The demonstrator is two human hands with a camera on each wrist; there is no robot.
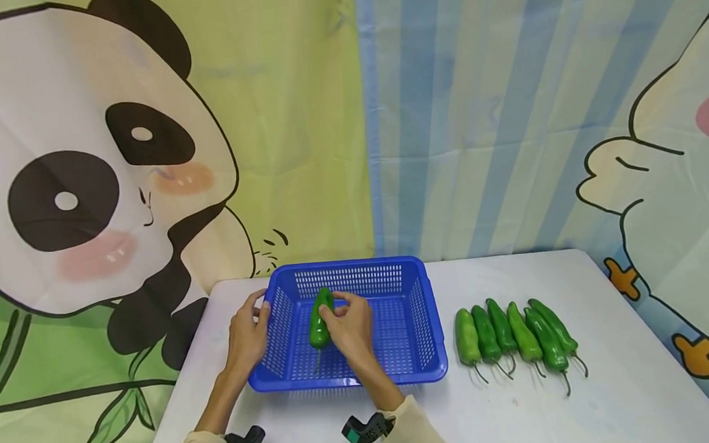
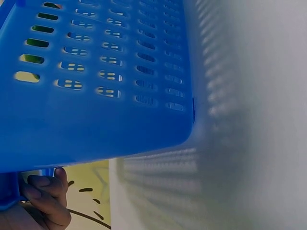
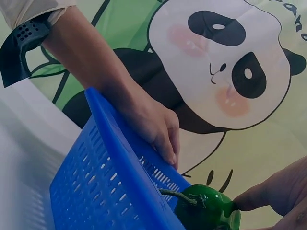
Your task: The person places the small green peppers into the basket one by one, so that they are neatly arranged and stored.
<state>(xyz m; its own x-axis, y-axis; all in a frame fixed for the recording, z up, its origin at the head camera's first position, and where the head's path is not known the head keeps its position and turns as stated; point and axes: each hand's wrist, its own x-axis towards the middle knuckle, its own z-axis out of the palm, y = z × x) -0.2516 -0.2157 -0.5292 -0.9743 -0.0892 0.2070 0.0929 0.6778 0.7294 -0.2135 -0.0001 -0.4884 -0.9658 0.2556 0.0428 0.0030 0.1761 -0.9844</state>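
A blue plastic basket (image 1: pixel 348 266) with slotted walls stands on the white table. My left hand (image 1: pixel 248 335) grips its left rim; in the left wrist view the fingers (image 2: pixel 50 203) curl at the basket's edge. Pinched between thumb and fingers of my right hand (image 1: pixel 352 328) is a green chili pepper (image 1: pixel 320 323), its stem pointing down toward me. The pepper is held over the left part of the basket's inside. From the right wrist view the same pepper (image 3: pixel 204 203) shows stem end first, beside the basket wall (image 3: pixel 96 177). Its far end is partly hidden.
Several green chili peppers (image 1: pixel 525 333) lie in a row on the table (image 1: pixel 498 424) to the right of the basket, stems toward me. Behind the table hang printed cloths (image 1: pixel 300 150), one with a panda. Dark camera mounts (image 1: pixel 369 430) sit on both wrists.
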